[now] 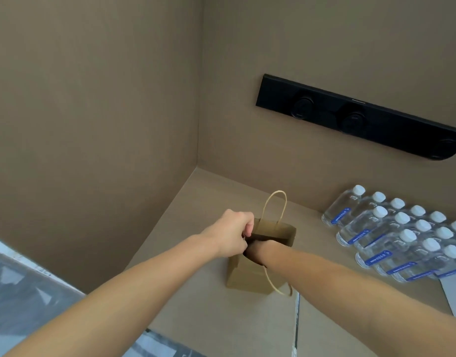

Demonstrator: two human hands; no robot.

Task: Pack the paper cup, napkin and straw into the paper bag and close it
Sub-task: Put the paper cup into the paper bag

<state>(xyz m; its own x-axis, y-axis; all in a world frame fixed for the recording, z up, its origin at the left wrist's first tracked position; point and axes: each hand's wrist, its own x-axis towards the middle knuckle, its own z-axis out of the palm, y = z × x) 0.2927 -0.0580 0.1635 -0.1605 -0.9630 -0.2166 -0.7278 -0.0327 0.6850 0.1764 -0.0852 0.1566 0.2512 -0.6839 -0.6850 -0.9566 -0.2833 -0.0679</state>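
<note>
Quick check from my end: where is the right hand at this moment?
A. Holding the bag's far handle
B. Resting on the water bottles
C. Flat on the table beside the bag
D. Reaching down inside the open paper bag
D: the right hand goes past the wrist into the open mouth of the paper bag, while the left hand grips the bag's rim.

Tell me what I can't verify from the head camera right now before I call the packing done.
- Inside of the paper bag: head view, hidden by its own walls and the right hand reaching into it, so cup, napkin and straw cannot be confirmed.
- Right hand's fingers: inside the bag, grip unknown.
- Left hand: closed at the bag's rim; the rim under its fingers is covered.
- Water bottles: row cut off by the right edge; labels too small to read.
</note>
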